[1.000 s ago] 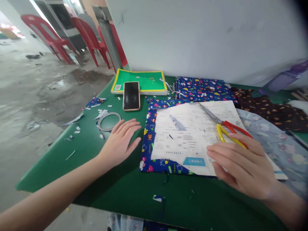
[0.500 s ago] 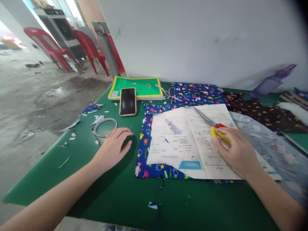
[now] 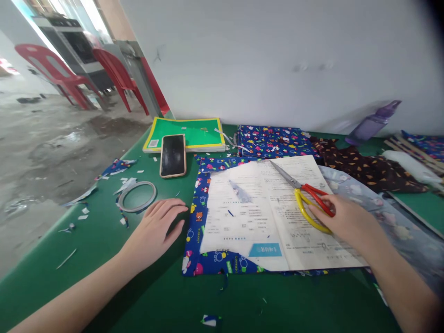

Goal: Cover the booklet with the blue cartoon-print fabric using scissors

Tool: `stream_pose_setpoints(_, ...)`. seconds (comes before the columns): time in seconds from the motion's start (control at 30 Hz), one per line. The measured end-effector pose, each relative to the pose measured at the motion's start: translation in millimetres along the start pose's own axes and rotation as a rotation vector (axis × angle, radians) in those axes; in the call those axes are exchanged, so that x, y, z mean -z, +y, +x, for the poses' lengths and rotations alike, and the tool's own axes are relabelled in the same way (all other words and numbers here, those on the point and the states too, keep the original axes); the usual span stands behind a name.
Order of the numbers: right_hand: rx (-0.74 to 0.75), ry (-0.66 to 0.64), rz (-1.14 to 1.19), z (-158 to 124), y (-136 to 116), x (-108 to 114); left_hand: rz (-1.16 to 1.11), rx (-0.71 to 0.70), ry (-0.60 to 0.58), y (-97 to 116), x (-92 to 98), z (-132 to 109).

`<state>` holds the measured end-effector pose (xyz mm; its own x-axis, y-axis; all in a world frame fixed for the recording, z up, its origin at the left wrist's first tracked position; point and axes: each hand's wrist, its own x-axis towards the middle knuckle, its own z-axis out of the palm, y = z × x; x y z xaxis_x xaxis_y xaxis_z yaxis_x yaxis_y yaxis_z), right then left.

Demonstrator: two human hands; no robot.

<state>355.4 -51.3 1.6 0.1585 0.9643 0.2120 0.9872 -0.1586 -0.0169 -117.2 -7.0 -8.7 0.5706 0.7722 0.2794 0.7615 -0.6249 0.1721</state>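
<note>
My left hand (image 3: 154,231) rests on the green table with its fingers loosely bent and apart, holding nothing. It lies between a roll of tape (image 3: 138,196) and an open book (image 3: 243,222). The book's left edges are wrapped in blue cartoon-print cover material (image 3: 197,231). Scissors (image 3: 294,182) with one red and one yellow handle lie across the right page, blades pointing away to the left. My right hand (image 3: 347,222) has its thumb and fingers at the handles, closed around the red one. A small greyish scrap (image 3: 241,190) sits on the left page.
A phone (image 3: 173,156) leans on a green book (image 3: 187,132) at the back. Behind the open book is a blue-print covered book (image 3: 274,140). Brown patterned material (image 3: 364,164) and a purple bottle (image 3: 371,124) are at right. Paper scraps (image 3: 83,212) litter the left side.
My right hand has slid back to the right along the scissors, showing more of the handles. The scissors stay in place on the page. The whole view has shifted slightly.
</note>
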Motion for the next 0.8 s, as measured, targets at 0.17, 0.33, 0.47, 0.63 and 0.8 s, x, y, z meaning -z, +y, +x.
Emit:
stream_pose_setpoints(0.17,0.022,-0.03,0.031,4,1,-2,-0.023,0.005,0.007,0,-0.9,5)
stream_pose_setpoints(0.33,0.065,0.013,0.059,6,6,-4,-0.035,-0.013,0.009,3,3.3,18)
stream_pose_setpoints(0.47,0.066,0.088,0.059,6,14,2,0.021,-0.079,0.021,1,13.9,40)
stream_pose_setpoints(0.63,0.003,0.169,0.131,10,24,11,0.227,-0.058,-0.032,-20,24.0,86)
stream_pose_setpoints(0.8,0.026,0.285,0.327,24,12,9,0.289,-0.097,-0.169,-39,21.3,135)
